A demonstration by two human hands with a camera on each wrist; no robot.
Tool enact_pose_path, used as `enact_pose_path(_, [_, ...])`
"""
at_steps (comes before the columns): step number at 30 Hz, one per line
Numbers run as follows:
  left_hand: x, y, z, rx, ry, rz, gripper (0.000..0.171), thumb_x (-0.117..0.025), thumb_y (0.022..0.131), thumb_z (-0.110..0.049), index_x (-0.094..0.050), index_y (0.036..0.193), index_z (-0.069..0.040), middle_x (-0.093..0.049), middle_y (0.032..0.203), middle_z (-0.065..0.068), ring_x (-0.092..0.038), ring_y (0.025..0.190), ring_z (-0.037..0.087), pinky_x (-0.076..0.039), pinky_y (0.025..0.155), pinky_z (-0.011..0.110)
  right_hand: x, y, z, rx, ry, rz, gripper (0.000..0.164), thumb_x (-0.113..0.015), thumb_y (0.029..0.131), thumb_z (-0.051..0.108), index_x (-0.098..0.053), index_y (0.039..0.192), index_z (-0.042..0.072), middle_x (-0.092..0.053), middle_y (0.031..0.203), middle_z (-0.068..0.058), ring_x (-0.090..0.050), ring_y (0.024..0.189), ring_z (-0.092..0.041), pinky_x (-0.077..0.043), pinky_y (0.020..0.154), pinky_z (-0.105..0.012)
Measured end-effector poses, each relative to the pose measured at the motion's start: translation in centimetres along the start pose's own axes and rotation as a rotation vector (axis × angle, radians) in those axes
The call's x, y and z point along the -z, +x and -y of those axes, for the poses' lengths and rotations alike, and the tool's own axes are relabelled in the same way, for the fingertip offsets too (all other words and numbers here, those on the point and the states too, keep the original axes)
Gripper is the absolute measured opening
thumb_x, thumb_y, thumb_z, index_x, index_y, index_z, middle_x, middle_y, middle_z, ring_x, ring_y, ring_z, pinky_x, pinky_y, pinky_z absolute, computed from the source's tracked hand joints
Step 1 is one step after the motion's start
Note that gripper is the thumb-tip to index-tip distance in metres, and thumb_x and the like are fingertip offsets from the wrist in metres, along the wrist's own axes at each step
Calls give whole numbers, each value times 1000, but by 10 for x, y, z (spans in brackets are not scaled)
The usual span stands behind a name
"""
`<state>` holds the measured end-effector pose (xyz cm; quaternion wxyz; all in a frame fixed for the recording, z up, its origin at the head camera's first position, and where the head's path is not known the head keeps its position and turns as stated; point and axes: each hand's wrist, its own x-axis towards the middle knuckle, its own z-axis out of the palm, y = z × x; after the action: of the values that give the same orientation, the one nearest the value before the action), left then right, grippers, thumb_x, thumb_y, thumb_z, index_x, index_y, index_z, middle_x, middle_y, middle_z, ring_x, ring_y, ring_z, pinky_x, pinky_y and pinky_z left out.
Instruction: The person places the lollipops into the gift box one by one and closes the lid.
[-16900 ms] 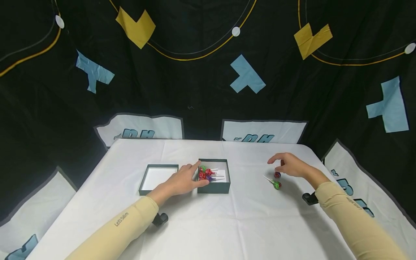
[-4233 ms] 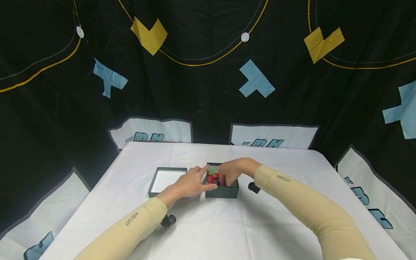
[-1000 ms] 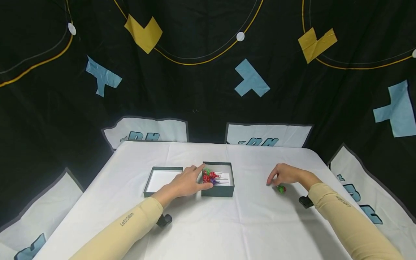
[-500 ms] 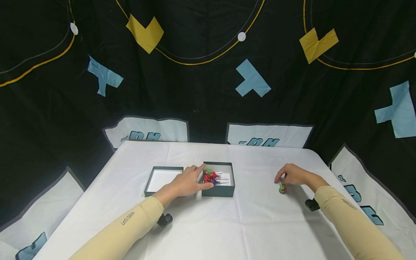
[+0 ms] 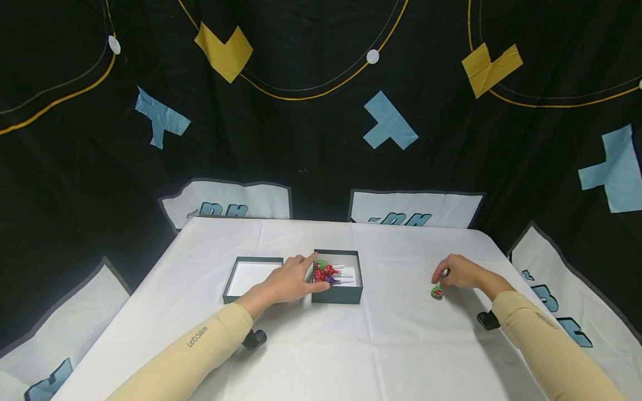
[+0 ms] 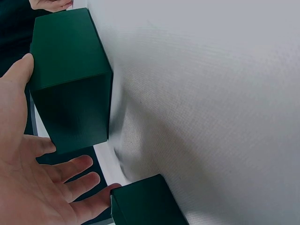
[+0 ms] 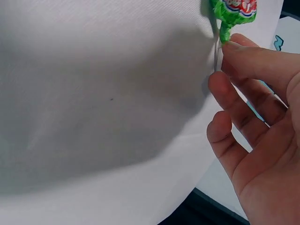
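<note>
My right hand pinches a lollipop in a green wrapper between thumb and index finger, low over the white cloth at the right. In the right wrist view the fingertips grip just below the wrapper's twisted neck, and most of the stick is hidden. My left hand touches the left side of a dark green box, thumb and index finger spread along it. In the left wrist view its other fingers are loosely extended below the box. Inside lie several lollipops in red, green and purple wrappers, sticks pointing right.
Left of the box lies its shallow lid, white inside, partly behind my left hand. Its corner comes close to my fingers in the left wrist view. A white cloth covers the table; a black curtain hangs behind.
My right hand left the box and went to the green lollipop, then shifted slightly right, turning it stick-away. The dark lollipop seen beside it earlier is gone from the cloth. My left hand stays.
</note>
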<state>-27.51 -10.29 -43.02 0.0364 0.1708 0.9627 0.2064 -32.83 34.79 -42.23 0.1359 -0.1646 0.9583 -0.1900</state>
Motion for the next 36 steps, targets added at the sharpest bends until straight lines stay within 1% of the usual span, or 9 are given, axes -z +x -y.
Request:
enact_pose_path(2, [0,0,0,1,1,1,97,-62,85,-73,-33,159,-17,-49,149,19,-48,135,35,-45,105,61,0,0,-2,-17,5,-5,18,-73,80,-2,-80,87,13,-75,100,-4,-58,91,-21,-51,78,-37])
enact_pose_path(6, [0,0,0,4,0,-1,98,-62,84,-73,-33,159,-18,-49,148,18,-48,135,34,-45,105,61,0,-3,-4,-34,21,-13,18,-73,80,-2,-79,86,13,-74,98,-4,-56,88,-20,-50,74,-33])
enact_pose_path(11, [-2,1,2,7,1,-5,97,-62,84,-73,-33,159,-18,-50,148,18,-49,135,34,-45,105,61,-4,-7,-6,-34,35,-22,16,-74,81,-2,-79,89,11,-75,98,-4,-56,88,-21,-51,73,-33])
enact_pose_path(13, [-2,1,2,6,-1,-7,97,-63,84,-73,-33,159,-18,-50,148,18,-49,134,34,-45,105,61,-5,-9,-6,-47,45,-26,16,-74,82,-2,-79,89,12,-74,98,-3,-56,90,-21,-52,74,-32])
enact_pose_path(15, [-2,1,2,5,-5,-7,96,-63,85,-72,-33,159,-18,-50,147,18,-49,134,34,-45,104,61,-5,-11,-8,-30,42,-31,15,-74,82,-2,-79,89,10,-74,97,-4,-55,89,-21,-51,72,-32])
enact_pose_path(22, [-2,1,2,3,-8,-9,95,-64,86,-70,-34,159,-18,-50,147,18,-50,133,34,-45,104,61,-8,-15,-14,-26,80,-55,13,-76,81,-1,-78,85,12,-73,91,-1,-53,82,-17,-47,67,-30])
enact_pose_path(26, [-2,1,2,2,-11,-9,95,-64,85,-70,-34,159,-18,-50,147,18,-49,133,35,-45,104,61,-10,-17,-17,8,90,-66,11,-76,81,-1,-78,85,10,-72,89,-2,-53,80,-17,-47,66,-30])
enact_pose_path(32, [-2,0,1,4,-10,-8,96,-64,85,-71,-34,159,-18,-50,147,18,-50,133,34,-45,104,61,-14,-19,-20,3,80,-90,13,-76,83,-2,-77,82,11,-72,87,-1,-55,79,-15,-48,65,-26])
enact_pose_path(36, [-2,0,1,5,-11,-8,95,-64,85,-70,-34,159,-18,-50,148,19,-49,135,35,-45,105,61,-16,-20,-21,6,72,-113,14,-75,83,-4,-76,81,10,-72,88,-2,-55,80,-17,-48,66,-28])
